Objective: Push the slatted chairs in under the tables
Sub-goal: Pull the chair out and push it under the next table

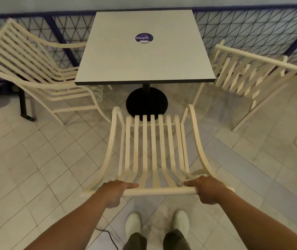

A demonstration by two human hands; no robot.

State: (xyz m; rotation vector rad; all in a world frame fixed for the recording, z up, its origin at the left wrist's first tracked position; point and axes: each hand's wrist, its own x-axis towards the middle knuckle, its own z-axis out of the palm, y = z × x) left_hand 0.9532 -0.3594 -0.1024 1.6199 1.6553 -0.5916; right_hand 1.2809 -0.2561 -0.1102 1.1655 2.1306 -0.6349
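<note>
The top rail [159, 191] of the near slatted chair [153, 141] is gripped by the left hand [113, 191] and right hand [207, 190], fingers curled round it. The chair is set just short of the tabletop [144, 56]; pushed crooked, its legs could be caught on the pedestal base [146, 102].

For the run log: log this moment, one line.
left hand: grips top rail | right hand: grips top rail | chair: not yet under table
</note>
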